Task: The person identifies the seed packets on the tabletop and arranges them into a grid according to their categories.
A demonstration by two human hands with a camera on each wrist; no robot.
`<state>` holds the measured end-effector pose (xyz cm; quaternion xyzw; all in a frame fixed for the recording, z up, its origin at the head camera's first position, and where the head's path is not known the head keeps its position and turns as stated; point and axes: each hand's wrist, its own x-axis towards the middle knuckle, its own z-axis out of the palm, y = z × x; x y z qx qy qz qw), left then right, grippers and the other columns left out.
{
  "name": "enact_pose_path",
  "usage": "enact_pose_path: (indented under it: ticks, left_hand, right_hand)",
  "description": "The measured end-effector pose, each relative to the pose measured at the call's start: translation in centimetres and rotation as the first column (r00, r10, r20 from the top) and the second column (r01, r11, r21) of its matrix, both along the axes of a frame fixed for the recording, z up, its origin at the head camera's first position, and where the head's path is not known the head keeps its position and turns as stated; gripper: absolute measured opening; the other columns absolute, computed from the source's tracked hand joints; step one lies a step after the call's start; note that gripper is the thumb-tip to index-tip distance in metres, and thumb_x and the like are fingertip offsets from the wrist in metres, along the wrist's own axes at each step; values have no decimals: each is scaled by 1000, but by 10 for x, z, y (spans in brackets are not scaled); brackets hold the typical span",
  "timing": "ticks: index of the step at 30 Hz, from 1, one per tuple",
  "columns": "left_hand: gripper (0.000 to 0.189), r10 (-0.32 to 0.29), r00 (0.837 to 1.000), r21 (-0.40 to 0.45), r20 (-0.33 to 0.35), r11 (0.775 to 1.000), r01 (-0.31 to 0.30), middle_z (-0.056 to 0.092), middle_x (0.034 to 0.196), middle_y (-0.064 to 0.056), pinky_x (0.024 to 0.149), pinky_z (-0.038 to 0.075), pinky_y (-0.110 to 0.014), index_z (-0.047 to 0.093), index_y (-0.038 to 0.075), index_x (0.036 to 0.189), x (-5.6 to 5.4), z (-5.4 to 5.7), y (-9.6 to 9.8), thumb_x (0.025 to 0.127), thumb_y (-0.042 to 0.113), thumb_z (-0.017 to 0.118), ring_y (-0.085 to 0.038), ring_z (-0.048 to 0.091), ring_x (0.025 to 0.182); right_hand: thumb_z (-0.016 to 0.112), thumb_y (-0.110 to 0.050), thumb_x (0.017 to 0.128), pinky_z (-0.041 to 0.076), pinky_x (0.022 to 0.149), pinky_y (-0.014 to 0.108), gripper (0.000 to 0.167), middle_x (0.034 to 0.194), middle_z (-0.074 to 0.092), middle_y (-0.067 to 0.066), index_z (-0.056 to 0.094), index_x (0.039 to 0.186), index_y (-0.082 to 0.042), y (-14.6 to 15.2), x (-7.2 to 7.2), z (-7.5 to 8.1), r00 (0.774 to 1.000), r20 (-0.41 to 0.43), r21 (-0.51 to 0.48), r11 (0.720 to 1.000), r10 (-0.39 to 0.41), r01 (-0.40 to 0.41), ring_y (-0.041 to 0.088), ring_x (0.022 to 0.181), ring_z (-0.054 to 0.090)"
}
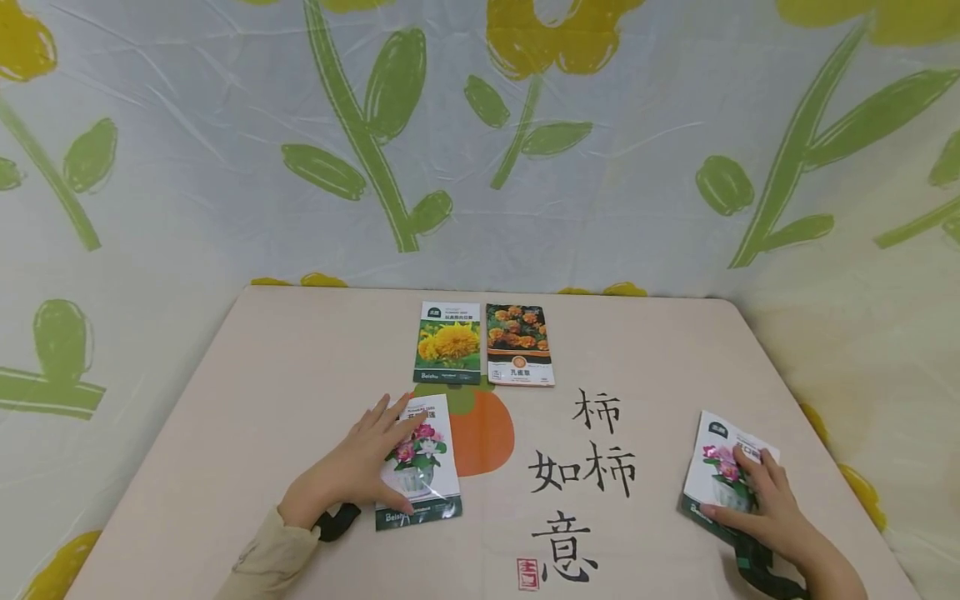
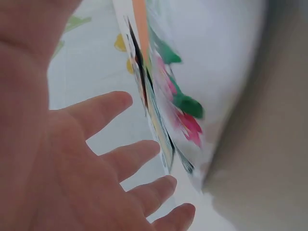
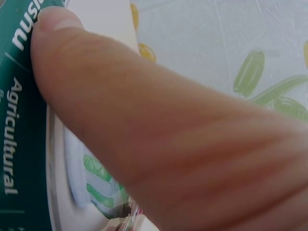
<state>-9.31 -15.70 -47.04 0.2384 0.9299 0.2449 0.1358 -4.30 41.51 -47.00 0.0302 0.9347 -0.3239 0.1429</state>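
A white seed packet [image 1: 427, 487] with pink and white flowers lies near the table's middle, its base band dark green. My left hand [image 1: 352, 467] is over its left side, fingers spread and fairly straight, thumb across the lower part. In the left wrist view, the fingers [image 2: 137, 156] point toward the packet's edge. At the right, my right hand [image 1: 776, 508] grips a similar flower seed packet [image 1: 712, 479], which is tilted. Its thumb [image 3: 86, 62] presses on the front by the green band, and the other fingers reach over the opposite side.
Side by side farther back lie a yellow-flower seed packet [image 1: 447, 350] and an orange-flower seed packet [image 1: 519, 346]. The pale tabletop [image 1: 315, 358] bears a printed orange persimmon [image 1: 487, 433] and black characters. A floral curtain [image 1: 600, 208] stands behind the table and along its sides.
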Motion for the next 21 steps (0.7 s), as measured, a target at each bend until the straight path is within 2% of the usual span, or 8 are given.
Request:
enact_pose_path:
  ticks: [9,14,21]
  left_hand:
    - [120,27,996,11,79,1000,-28,8,166,-13,114,10,-68,36,23,155,11,-1,-9,55,63,89,-42,-1,150]
    - [120,9,997,30,73,999,-12,6,166,-11,114,9,-68,36,24,155,11,-4,-11,55,64,89,-41,-3,150]
    - [121,-11,997,43,80,999,7,4,167,-9,115,7,-67,34,25,156,7,-8,-13,55,64,88,-39,-5,151]
  right_hand:
    - [75,-31,86,7,94,85,105,149,-19,43,4,154,6,1,0,-2,1000,-24,6,1000,8,-8,71,131,-11]
    - [76,-30,85,7,95,85,104,149,-18,44,5,153,7,3,-1,-4,999,-39,9,1000,12,-12,71,131,-10]
    - [75,-31,86,7,95,85,106,149,-21,43,3,153,7,2,0,-3,1000,-6,12,1000,-5,5,70,131,-12]
